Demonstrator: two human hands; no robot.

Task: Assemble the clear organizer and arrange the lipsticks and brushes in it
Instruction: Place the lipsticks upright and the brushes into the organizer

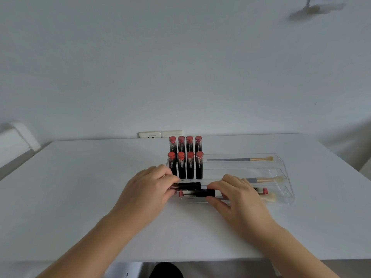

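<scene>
The white wall point(180, 67) fills everything beyond my fingers, a pale socket plate point(160, 134) at its foot. The white table point(80, 197) lies under my hands. The clear organizer point(281, 167) runs from my fingertips off to the right, brushes point(241, 159) lying in its tiers. Eight lipsticks point(185, 157) stand upright just past my fingers; their vertical lettering is too small to read. My left hand point(144, 193) pinches one lying lipstick point(186, 186); my right hand point(239, 199) grips another point(197, 193).

White table point(80, 197), wall outlet point(160, 134) behind, white chair point(18, 141) at left
</scene>
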